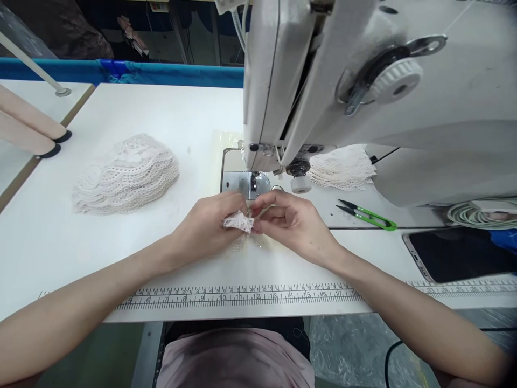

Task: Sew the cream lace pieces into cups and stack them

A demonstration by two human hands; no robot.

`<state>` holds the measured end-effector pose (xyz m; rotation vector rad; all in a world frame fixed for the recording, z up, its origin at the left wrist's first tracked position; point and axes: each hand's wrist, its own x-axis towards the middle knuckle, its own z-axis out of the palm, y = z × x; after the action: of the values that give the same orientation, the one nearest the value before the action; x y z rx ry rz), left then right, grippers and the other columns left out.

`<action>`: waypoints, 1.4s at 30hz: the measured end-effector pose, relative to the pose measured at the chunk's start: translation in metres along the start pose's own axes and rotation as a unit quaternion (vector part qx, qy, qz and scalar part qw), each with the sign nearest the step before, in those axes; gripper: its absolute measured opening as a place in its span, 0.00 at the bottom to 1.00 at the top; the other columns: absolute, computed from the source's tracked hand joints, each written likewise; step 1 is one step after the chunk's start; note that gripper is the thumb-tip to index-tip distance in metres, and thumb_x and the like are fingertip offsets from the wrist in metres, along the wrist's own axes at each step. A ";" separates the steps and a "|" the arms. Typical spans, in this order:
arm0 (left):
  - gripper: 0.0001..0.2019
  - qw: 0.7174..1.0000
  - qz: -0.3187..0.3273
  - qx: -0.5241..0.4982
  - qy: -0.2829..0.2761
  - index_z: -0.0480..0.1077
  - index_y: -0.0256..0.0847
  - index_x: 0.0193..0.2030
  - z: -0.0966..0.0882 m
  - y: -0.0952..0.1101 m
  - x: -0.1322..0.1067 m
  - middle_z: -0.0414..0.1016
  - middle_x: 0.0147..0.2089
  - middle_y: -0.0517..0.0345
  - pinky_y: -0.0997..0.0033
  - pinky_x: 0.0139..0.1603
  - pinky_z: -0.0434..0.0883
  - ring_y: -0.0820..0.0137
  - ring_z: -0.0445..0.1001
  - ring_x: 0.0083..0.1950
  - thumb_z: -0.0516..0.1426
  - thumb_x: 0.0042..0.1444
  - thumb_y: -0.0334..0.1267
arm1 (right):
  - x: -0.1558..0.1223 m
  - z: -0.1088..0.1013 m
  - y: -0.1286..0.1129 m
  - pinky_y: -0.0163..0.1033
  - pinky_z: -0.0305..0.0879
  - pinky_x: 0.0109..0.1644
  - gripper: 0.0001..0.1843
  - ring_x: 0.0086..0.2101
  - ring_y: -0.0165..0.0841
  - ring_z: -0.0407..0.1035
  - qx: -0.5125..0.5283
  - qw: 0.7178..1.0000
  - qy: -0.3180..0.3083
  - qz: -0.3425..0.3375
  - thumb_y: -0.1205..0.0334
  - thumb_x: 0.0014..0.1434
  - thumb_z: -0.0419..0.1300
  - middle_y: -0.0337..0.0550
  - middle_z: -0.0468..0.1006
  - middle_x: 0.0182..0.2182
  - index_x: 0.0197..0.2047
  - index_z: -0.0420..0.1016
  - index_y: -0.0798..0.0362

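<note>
My left hand (210,221) is closed around a small piece of white lace (239,221), which pokes out between thumb and fingers. Just to its right, my right hand (297,223) pinches the lace's edge with thumb and fingertips. Both hands are in front of the needle area of a sewing machine (274,81), close to its metal needle plate (236,183). Part of the lace is hidden inside the left fist. A stack of white lace pieces (129,172) lies to the left, and another lace pile (341,167) sits behind the machine head.
Green thread snips (374,218) lie on the table right of my hands. Farther right are a phone (460,253) and a coiled cable (480,213). A printed ruler (242,296) runs along the front edge. Two pale, dark-tipped shapes (30,126) reach in at the left.
</note>
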<state>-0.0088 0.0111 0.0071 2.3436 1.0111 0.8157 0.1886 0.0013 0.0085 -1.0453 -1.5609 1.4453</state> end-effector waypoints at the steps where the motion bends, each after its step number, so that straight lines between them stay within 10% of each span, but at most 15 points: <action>1: 0.04 0.999 0.033 0.037 0.008 0.64 0.40 0.32 0.001 -0.002 -0.001 0.71 0.31 0.63 0.78 0.27 0.63 0.76 0.68 0.29 0.55 0.55 0.28 | 0.000 0.000 0.001 0.38 0.76 0.40 0.08 0.32 0.29 0.76 -0.008 1.000 0.007 -0.008 0.68 0.53 0.66 0.36 0.79 0.33 0.38 0.75 0.51; 14: 0.02 0.968 0.129 0.194 0.090 0.66 0.43 0.41 -0.004 -0.011 -0.006 0.75 0.28 0.63 0.75 0.23 0.62 0.75 0.70 0.23 0.53 0.65 0.35 | -0.004 -0.005 0.002 0.35 0.74 0.36 0.11 0.33 0.29 0.75 -0.174 0.961 0.086 -0.198 0.73 0.58 0.61 0.39 0.83 0.35 0.40 0.80 0.48; 42: 0.10 0.963 0.209 0.150 0.083 0.68 0.39 0.49 -0.002 -0.014 -0.010 0.75 0.32 0.56 0.73 0.30 0.68 0.71 0.74 0.29 0.49 0.69 0.38 | -0.004 -0.007 0.003 0.34 0.74 0.39 0.10 0.32 0.26 0.72 -0.208 0.953 0.004 -0.221 0.74 0.58 0.55 0.36 0.77 0.34 0.39 0.70 0.50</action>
<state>-0.0225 0.0126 -0.0029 2.8458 0.7525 1.0956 0.1974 0.0003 0.0057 -0.8470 -1.9914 0.8259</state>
